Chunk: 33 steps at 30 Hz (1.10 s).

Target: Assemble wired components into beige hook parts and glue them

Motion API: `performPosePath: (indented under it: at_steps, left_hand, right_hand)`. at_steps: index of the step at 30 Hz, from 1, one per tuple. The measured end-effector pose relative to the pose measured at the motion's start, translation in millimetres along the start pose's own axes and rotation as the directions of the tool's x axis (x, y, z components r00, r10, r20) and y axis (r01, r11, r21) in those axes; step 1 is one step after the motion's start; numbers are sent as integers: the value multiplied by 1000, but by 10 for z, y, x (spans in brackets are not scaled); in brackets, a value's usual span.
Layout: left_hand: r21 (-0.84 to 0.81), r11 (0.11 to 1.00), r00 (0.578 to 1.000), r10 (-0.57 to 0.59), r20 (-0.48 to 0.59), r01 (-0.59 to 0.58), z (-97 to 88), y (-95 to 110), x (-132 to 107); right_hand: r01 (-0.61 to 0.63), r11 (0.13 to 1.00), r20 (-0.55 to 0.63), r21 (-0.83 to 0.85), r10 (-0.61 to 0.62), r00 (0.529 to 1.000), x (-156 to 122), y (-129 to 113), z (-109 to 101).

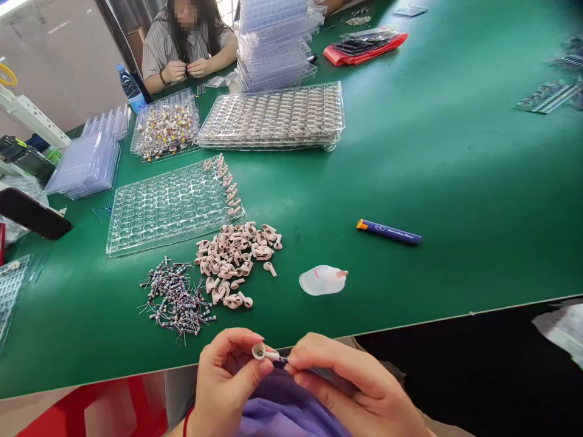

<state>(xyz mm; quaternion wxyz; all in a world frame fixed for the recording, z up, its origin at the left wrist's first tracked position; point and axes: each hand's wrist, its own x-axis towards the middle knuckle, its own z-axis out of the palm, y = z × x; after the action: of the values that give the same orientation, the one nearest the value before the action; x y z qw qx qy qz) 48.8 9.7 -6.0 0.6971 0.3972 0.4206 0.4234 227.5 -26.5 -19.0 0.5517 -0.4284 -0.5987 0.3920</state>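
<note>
Just below the table's front edge, my left hand (228,376) pinches a small pale earbud shell (259,351). My right hand (346,382) is closed on a thin wired part (277,357) whose tip meets the shell. On the green table (432,182) ahead lie a heap of pinkish shells (234,258) and a heap of small dark wired parts (175,297). Behind them sits a clear blister tray (168,206) with one row of shells along its right edge.
A blue pen (388,232) and a small clear bag (322,280) lie to the right. Filled trays (273,115), a tray of coloured parts (166,124), stacked clear trays (276,39), a water bottle (130,85) and a phone (34,213) stand farther off. A seated person (186,45) works opposite.
</note>
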Motion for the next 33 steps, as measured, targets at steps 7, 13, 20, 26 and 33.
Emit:
performPosePath:
  at_steps: [7,13,20,26,33]
  left_hand:
    - [12,1000,1000,12,-2,-12,1,-6,-8]
    - [152,987,999,48,-13,-45,-12,-12,-24]
    - [302,944,991,131,26,-133,-12,-16,-57]
    - [267,953,989,134,61,-146,-9,-30,-54]
    - [247,945,976,201,85,-216,-22,-18,-25]
  right_hand:
    - [-9,995,-34,-100,5,999,3,12,-5]
    - [-154,987,-122,-45,148,981,-66,50,72]
    - [-191,980,-130,-50,184,974,-76,44,113]
    - [-207,976,-130,67,215,968,-81,73,154]
    - [-105,993,-145,62,113,983,-73,50,151]
